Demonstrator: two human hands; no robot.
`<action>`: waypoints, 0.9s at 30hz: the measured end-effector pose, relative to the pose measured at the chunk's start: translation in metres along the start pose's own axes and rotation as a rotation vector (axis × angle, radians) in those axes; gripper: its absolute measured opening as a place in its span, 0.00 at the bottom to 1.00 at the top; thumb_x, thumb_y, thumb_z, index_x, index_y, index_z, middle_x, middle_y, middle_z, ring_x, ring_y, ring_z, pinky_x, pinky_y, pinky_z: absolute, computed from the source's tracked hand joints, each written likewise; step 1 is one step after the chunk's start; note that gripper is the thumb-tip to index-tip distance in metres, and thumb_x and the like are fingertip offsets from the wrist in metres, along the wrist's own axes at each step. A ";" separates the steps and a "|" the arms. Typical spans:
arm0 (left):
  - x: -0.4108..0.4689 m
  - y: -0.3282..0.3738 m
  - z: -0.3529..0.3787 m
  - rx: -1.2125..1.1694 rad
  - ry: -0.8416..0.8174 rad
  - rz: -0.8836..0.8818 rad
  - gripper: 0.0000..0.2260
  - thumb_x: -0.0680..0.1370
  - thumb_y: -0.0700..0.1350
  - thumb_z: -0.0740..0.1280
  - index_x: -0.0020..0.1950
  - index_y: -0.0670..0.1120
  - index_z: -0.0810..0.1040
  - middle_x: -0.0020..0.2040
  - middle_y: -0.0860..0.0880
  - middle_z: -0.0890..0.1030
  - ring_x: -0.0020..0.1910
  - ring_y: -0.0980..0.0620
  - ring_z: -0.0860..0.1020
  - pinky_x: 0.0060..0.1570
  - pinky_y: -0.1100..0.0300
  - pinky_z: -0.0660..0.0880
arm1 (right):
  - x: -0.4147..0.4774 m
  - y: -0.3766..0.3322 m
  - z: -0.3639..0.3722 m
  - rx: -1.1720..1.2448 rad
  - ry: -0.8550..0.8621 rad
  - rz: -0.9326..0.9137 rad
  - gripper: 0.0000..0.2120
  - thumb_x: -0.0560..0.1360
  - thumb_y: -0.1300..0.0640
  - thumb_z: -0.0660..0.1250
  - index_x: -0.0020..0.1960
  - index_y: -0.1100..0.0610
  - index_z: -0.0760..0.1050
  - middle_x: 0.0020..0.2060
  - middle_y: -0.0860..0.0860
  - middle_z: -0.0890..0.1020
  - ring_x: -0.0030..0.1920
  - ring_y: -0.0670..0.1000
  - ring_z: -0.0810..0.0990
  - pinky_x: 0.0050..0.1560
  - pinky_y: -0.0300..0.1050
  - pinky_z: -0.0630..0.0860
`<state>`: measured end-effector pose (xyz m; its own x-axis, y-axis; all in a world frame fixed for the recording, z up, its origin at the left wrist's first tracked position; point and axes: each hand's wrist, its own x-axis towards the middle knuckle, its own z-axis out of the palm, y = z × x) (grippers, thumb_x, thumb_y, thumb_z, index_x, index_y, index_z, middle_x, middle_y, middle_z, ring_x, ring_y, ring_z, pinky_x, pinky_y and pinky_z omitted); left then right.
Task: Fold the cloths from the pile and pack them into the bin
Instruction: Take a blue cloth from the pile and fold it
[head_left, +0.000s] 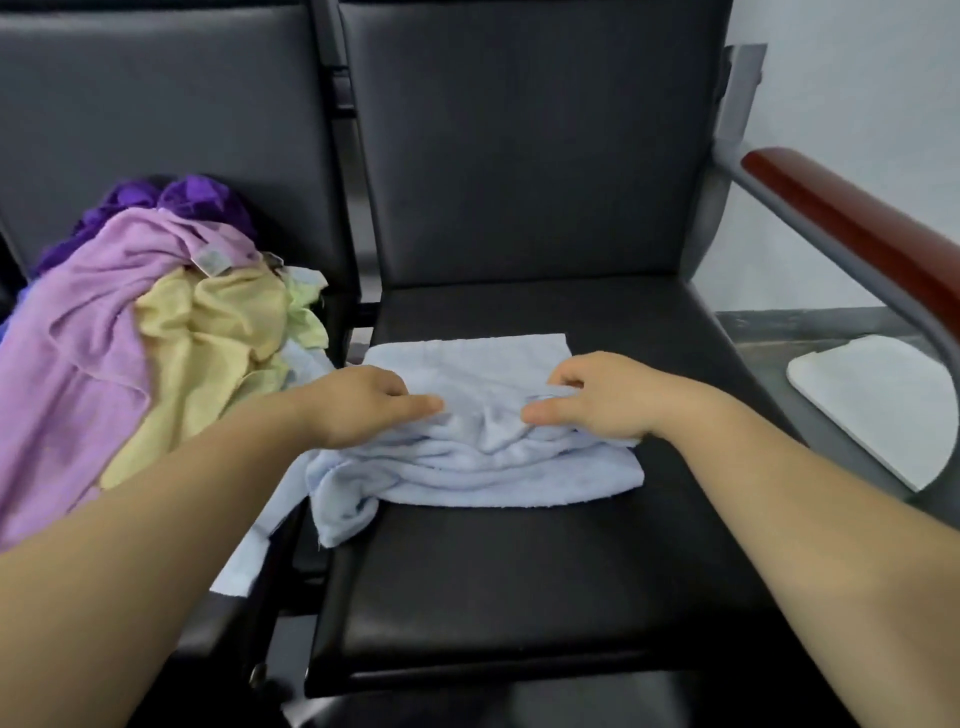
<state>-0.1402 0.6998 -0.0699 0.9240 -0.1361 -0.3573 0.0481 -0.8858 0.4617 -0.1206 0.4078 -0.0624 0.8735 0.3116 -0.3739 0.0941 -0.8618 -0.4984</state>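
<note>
Both bare forearms are stretched forward and inward, palms down. The left hand (363, 400) is curled, thumb laid toward the middle, seemingly pinching the light blue cloth (467, 467). The right hand (592, 397) is curled likewise, a bunched fold gripped under its fingers.

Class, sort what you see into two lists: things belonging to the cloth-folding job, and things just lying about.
Job: light blue cloth, pile of cloths, left hand, right hand.
Just there: black seat, red armrest, white object.

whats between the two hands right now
Only a bunched ridge of the light blue cloth, which the left hand and right hand both grip, on the black seat. The head view shows it.
</note>
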 end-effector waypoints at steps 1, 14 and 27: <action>0.003 -0.001 0.006 0.005 0.017 -0.015 0.24 0.77 0.66 0.65 0.33 0.48 0.69 0.33 0.54 0.72 0.35 0.53 0.71 0.41 0.56 0.70 | 0.005 0.000 0.005 -0.006 0.001 0.000 0.31 0.67 0.24 0.68 0.46 0.52 0.79 0.42 0.48 0.80 0.42 0.51 0.79 0.47 0.48 0.77; -0.027 -0.016 -0.008 -0.314 -0.291 -0.166 0.17 0.82 0.59 0.63 0.54 0.47 0.81 0.41 0.54 0.80 0.39 0.54 0.76 0.37 0.62 0.74 | -0.011 -0.006 0.000 -0.089 -0.172 0.112 0.17 0.74 0.44 0.73 0.38 0.54 0.70 0.34 0.49 0.71 0.36 0.51 0.69 0.39 0.47 0.68; -0.015 -0.042 -0.009 0.217 -0.022 -0.169 0.08 0.70 0.48 0.71 0.40 0.46 0.75 0.37 0.51 0.75 0.35 0.51 0.72 0.34 0.60 0.68 | 0.008 0.007 0.013 0.011 0.112 0.110 0.10 0.77 0.48 0.71 0.47 0.55 0.83 0.45 0.53 0.85 0.44 0.52 0.82 0.48 0.48 0.79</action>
<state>-0.1521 0.7435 -0.0766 0.9014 0.0138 -0.4328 0.1157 -0.9709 0.2099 -0.1191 0.4094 -0.0786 0.9260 0.1685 -0.3378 -0.0101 -0.8835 -0.4684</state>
